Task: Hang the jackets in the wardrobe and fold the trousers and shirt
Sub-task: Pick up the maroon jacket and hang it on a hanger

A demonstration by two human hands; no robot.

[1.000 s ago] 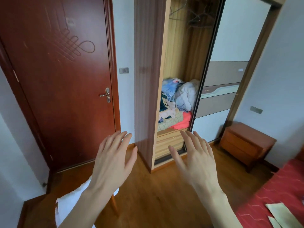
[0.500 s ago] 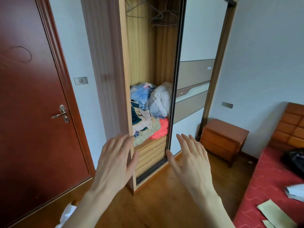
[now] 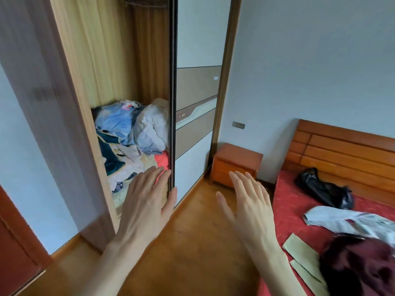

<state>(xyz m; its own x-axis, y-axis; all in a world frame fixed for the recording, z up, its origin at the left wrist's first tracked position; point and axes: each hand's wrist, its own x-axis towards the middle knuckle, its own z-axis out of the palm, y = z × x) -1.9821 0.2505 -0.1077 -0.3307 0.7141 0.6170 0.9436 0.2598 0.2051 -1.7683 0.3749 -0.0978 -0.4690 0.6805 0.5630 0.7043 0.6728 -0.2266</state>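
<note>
Both hands are empty, fingers straight and spread, palms facing away: the left hand point(image 3: 147, 201) is raised in front of the open wardrobe point(image 3: 64, 116), the right hand point(image 3: 252, 208) over the floor point(image 3: 192, 253) between wardrobe and bed point(image 3: 299, 199). Neither touches anything that I can see, though the left thumb looks close to the dark edge of the sliding door point(image 3: 173, 103).

Nearest on the right, on the red bed, lie a dark maroon garment point(image 3: 363, 265), some flat tan pieces point(image 3: 299, 246) and a pale grey garment point(image 3: 346, 221); further up the bed is a black item point(image 3: 324, 191) that may be a jacket or a bag, too crumpled to tell. These look like the clothes to sort. The picture is smeared at that corner, so which piece is a jacket, shirt or trousers is uncertain, and a wrong guess could put a shirt on a hanger.

Further in, the wardrobe shelf carries a loose heap of clothes point(image 3: 132, 142), blue, grey, teal and red, piled up to the door line. Likely trouble: anything hung above may drag on that heap, or a brushing sleeve could pull it out onto the floor. The door covers the right half, so the opening is narrow and a jacket's shoulders could catch on its edge.

The rail is barely in view at the top, and no hangers can be made out there. A nightstand point(image 3: 235, 165) stands beyond, between wardrobe and bed, where the passage is tight.
</note>
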